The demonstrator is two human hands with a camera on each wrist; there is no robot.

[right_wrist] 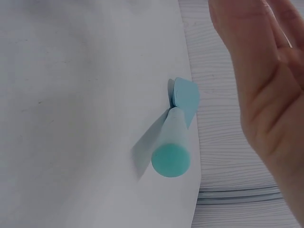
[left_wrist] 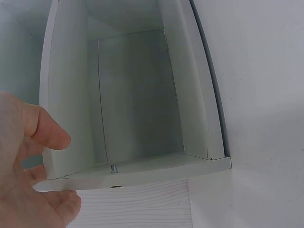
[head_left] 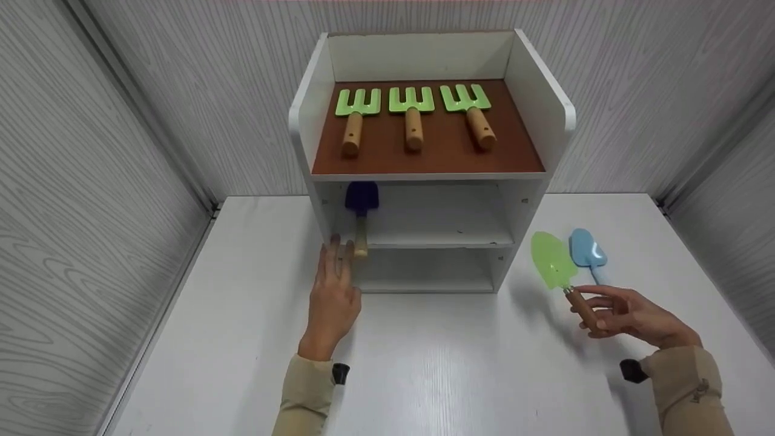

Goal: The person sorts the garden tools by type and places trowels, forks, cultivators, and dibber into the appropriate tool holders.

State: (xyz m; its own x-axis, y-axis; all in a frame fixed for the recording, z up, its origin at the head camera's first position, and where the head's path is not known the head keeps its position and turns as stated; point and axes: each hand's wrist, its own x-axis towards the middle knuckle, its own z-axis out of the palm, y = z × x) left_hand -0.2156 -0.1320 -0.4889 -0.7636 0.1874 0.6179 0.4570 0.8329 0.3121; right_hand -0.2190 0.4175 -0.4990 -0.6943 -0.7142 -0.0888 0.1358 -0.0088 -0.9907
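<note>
My right hand (head_left: pixel 629 318) pinches the wooden handle of a light green trowel (head_left: pixel 554 263), its blade pointing away from me. Just beyond lies a light blue shovel (head_left: pixel 587 248) on the table, partly behind the right hand; its round handle end (right_wrist: pixel 171 160) faces the right wrist camera. My left hand (head_left: pixel 333 306) reaches to the front left edge of a white shelf unit (head_left: pixel 408 177), fingers mostly straight and spread about the side panel. Beside those fingertips, a dark blue shovel (head_left: pixel 362 197) lies in the middle compartment with its handle toward me.
Three green hand forks (head_left: pixel 412 100) lie in a row on the unit's brown top (head_left: pixel 445 151). Below the middle shelf is a lower compartment (left_wrist: pixel 137 99). Wood-grain panels (head_left: pixel 91 212) border the white table (head_left: pixel 436 363) at the back and sides.
</note>
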